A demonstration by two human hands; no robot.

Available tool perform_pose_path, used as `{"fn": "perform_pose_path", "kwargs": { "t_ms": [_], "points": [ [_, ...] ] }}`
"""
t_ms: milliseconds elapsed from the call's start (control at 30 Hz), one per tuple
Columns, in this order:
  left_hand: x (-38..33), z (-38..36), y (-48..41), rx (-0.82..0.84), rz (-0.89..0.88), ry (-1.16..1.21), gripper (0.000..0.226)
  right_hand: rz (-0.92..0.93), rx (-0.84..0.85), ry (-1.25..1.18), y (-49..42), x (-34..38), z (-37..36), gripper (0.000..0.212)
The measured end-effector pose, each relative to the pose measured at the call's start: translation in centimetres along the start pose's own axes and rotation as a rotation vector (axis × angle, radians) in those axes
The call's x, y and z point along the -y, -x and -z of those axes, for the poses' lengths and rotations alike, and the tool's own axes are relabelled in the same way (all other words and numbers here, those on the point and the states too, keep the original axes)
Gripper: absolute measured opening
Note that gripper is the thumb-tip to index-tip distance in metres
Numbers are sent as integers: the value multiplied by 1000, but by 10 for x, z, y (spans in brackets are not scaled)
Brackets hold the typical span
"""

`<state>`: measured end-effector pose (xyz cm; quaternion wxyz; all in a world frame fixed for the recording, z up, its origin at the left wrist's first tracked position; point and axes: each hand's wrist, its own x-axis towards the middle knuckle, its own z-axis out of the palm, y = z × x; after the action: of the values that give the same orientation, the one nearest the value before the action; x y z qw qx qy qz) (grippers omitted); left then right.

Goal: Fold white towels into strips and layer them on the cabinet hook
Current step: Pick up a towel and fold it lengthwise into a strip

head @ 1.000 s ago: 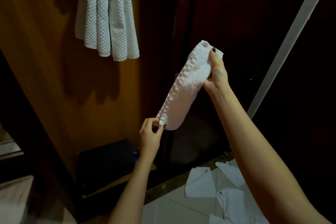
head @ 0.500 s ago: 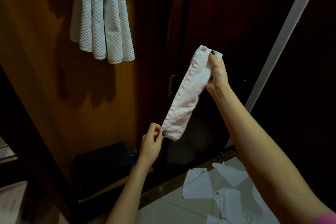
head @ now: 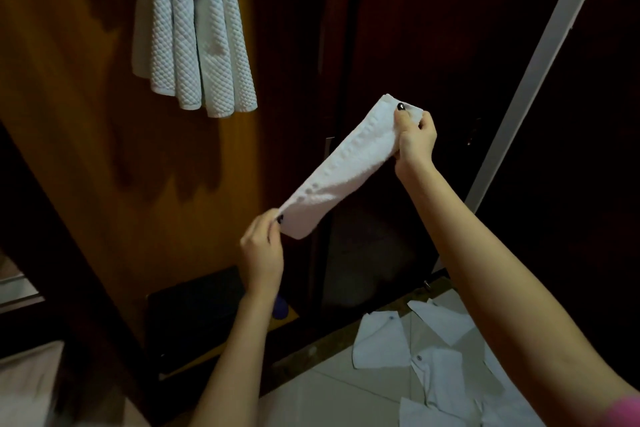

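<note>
A white terry towel folded into a narrow strip (head: pixel 346 170) stretches slantwise in the air before the dark wooden cabinet doors (head: pixel 450 45). The right hand (head: pixel 415 139) pinches its upper end with curled fingers, and the left hand (head: pixel 261 253) pinches its lower corner between thumb and fingertips. Up left, a bunch of white waffle-textured towels (head: pixel 194 28) hangs against the orange-brown panel (head: pixel 86 149).

Under the towels (head: pixel 194 28) the panel (head: pixel 86 166) is bare down to the box (head: pixel 197 308) – open room for a hand along its face. The strip (head: pixel 343 166), stretched slantwise between left hand (head: pixel 261 253) and right hand (head: pixel 415 139), bars the middle; up and left of it, toward the towels, the air is free; a rail (head: pixel 540 62) slants up at right, and cloths (head: pixel 381 347) lie flat on the floor.
</note>
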<state>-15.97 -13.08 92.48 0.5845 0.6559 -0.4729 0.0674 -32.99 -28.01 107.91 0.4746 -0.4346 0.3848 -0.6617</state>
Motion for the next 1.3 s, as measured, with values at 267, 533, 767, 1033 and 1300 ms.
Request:
{"fn": "perform_pose_path", "kwargs": {
  "t_ms": [267, 533, 767, 1033, 1300],
  "points": [
    [27, 18, -39, 319, 28, 205, 14, -51, -15, -92, -1, -9, 14, 11],
    [21, 14, -11, 667, 233, 547, 11, -155, 242, -363, 1, -9, 20, 23],
    [6, -16, 9, 947, 216, 416, 10, -104, 609, -183, 1, 10, 10, 26],
    [1, -31, 9, 960, 377, 540, 25, -118, 691, -185, -3, 28, 12, 23],
    [14, -30, 8, 776, 601, 884, 29, -110, 509, -276, -15, 24, 19, 20]
  ]
}}
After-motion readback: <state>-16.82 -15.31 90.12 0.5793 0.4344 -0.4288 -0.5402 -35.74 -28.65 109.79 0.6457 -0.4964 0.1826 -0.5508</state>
